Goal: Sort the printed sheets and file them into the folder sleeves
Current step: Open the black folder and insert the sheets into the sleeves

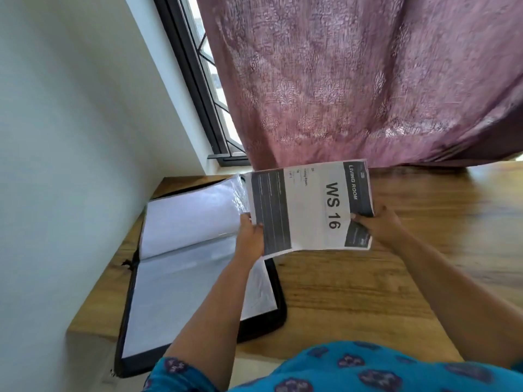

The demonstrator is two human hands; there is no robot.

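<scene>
Sheets (308,207) pinched between our left hand (250,236) and right hand (376,224), thumbs on top; open folder (198,264) probably zippered, at the wooden table's (396,278) left edge, beneath a mauve curtain (368,80).

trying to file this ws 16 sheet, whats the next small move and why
Probably lower the WS 16 sheet leftward toward the open folder: both the left hand and right hand hold it above the table, not yet in a clear sleeve.
</scene>
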